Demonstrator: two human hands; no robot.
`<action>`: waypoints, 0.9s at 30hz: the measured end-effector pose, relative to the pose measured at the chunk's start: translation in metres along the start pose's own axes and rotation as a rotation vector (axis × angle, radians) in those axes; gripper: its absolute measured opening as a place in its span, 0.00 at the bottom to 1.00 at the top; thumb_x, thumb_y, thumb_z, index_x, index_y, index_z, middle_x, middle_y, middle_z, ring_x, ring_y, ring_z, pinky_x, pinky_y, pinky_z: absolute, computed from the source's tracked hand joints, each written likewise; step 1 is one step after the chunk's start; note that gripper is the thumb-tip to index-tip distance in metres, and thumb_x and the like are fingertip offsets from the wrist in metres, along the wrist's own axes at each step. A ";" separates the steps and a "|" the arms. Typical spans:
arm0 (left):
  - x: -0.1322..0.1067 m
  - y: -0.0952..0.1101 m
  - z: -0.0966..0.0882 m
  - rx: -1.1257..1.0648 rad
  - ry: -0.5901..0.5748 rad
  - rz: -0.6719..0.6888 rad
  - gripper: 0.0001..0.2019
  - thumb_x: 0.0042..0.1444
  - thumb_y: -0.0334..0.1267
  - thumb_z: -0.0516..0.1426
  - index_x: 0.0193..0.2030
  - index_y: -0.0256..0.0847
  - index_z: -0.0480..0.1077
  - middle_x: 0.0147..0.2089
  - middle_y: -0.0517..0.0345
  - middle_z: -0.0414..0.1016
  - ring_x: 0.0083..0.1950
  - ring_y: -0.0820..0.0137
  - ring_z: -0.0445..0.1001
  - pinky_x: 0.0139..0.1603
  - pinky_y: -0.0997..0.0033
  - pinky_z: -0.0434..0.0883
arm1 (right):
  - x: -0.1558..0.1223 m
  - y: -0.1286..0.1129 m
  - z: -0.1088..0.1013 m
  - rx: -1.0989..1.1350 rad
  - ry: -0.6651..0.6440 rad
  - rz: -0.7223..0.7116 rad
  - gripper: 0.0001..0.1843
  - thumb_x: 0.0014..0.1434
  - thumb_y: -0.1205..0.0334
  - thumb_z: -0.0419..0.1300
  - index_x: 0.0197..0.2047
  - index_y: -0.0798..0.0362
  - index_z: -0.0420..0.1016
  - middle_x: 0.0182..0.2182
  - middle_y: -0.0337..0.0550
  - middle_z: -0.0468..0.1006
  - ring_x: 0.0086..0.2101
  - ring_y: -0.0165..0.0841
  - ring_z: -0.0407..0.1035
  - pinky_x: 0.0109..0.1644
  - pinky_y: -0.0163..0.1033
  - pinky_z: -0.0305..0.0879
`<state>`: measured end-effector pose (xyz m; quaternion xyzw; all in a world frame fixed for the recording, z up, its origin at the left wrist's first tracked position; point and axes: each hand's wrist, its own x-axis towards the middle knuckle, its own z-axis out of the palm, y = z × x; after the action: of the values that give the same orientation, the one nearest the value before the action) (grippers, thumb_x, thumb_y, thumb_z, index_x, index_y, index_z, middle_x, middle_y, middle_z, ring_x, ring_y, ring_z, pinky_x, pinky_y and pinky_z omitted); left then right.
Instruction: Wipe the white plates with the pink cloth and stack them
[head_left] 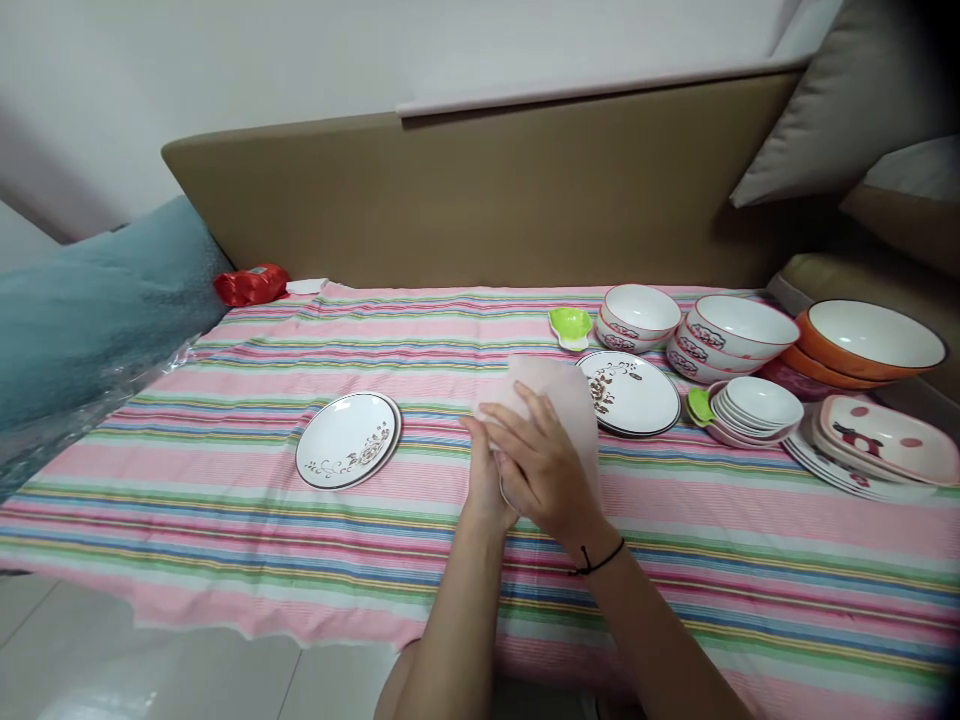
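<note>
In front of me my left hand [487, 475] is closed round the near left edge of a plate, whose rim shows only as a thin curve by the palm. A thin white sheet [566, 400], cloth or paper, covers the rest of it. Across the sheet lies my right hand [540, 465], fingers bent and pressed on it, with a black cord on the wrist. Just right of the sheet is a white plate stack [637, 395] with a brown flower pattern. Two similar plates [349, 440] lie stacked to the left.
A striped cloth [247, 490] covers the surface. On the right stand white bowls [742, 325], orange bowls [874, 335], small bowls [757, 405], rectangular dishes [877, 430] and a green leaf-shaped dish [571, 326]. A red bundle [251, 285] lies at the back left, by a blue cushion [112, 310].
</note>
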<state>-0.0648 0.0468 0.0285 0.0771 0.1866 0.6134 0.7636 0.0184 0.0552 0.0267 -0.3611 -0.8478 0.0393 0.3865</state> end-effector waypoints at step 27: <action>-0.003 0.016 -0.001 0.134 0.039 -0.043 0.17 0.53 0.38 0.54 0.47 0.32 0.74 0.42 0.49 0.81 0.58 0.55 0.71 0.65 0.57 0.60 | -0.006 0.023 -0.019 0.075 0.150 0.117 0.27 0.68 0.63 0.40 0.69 0.47 0.50 0.66 0.39 0.56 0.67 0.40 0.43 0.69 0.57 0.45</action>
<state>-0.0806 0.0480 0.0334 0.1122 0.2437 0.5845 0.7658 0.0478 0.0637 0.0284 -0.3972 -0.7919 0.0661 0.4591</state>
